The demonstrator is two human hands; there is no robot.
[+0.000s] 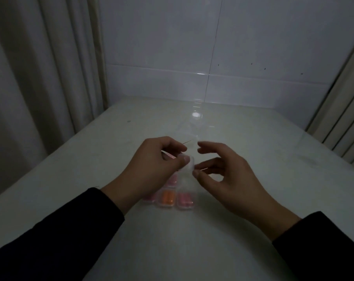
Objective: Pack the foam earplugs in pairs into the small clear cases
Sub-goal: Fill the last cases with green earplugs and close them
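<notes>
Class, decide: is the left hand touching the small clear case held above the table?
Touching. The head view shows the left hand pinching the clear case, its thumb tip pressed flat on the case's near face.

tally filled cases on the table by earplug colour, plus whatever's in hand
Pink-filled cases: 3 visible, two partly hidden by the left hand
Orange-filled case: 1
Clear case in the left hand's grip: 1, contents unclear
Total: 5

I have one view only, head-worn. It looks forward and down across the bench (192,240) toward the tiled wall (192,47), close above both hands, with curtains (30,78) at the left and right edges.
</notes>
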